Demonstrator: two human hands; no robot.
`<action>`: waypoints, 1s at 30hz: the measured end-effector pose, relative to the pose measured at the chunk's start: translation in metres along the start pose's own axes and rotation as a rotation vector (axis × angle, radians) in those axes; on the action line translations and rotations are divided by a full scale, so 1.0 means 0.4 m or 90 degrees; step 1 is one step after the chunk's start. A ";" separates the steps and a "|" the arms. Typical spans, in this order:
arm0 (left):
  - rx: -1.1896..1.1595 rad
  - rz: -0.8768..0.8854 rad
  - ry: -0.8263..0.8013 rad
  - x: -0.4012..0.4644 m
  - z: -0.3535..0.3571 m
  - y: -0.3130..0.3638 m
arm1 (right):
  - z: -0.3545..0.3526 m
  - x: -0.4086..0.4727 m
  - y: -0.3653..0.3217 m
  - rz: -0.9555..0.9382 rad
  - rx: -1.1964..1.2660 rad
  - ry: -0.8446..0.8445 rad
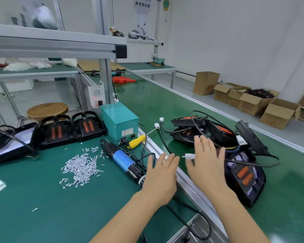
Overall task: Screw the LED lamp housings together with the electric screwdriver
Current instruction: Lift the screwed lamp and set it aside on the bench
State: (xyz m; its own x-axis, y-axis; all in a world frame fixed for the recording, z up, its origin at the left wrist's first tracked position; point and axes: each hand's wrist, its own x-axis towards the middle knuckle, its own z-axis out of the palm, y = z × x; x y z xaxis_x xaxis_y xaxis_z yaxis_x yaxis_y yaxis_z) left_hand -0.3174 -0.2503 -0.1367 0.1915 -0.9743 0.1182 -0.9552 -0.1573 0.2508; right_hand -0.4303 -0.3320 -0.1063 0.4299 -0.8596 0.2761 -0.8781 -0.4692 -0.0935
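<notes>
Both hands empty, reaching toward the lamp pile

Left hand (161, 174) and right hand (206, 161) hover flat, fingers spread, holding nothing. LED lamp housings (242, 174) tangled in cables at right; electric screwdriver (123, 160) lies center, beside the loose screws (81, 166) and teal power box (118, 122).

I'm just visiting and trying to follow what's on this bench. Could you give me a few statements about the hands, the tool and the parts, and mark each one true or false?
1. The electric screwdriver lies on the green mat, held by neither hand. True.
2. The left hand grips a lamp housing. False: it is open and holds nothing.
3. A heap of loose screws lies left of the screwdriver. True.
4. The right hand is a closed fist. False: its fingers are spread, reaching toward the housings on the conveyor belt.
5. The yellow-handled tool lies beside the teal power box. True.
</notes>
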 end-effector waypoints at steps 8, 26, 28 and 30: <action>0.059 -0.169 0.094 -0.144 -0.099 -0.168 | 0.046 -0.028 -0.244 -0.180 0.109 -0.070; 0.078 -0.456 0.172 -0.511 -0.225 -0.541 | 0.084 -0.186 -0.763 -0.495 0.188 -0.212; 0.080 -0.479 0.205 -0.540 -0.246 -0.588 | 0.095 -0.203 -0.786 -0.508 0.190 -0.225; 0.084 -0.504 0.263 -0.570 -0.274 -0.650 | 0.107 -0.220 -0.806 -0.524 0.181 -0.232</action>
State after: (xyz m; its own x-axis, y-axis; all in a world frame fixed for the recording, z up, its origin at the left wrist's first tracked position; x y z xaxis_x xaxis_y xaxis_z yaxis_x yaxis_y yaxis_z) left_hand -0.0879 0.0302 -0.1235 0.8453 -0.4423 0.2996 -0.5231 -0.7992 0.2961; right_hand -0.1761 -0.1136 -0.1415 0.9736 -0.2232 0.0482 -0.2050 -0.9474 -0.2458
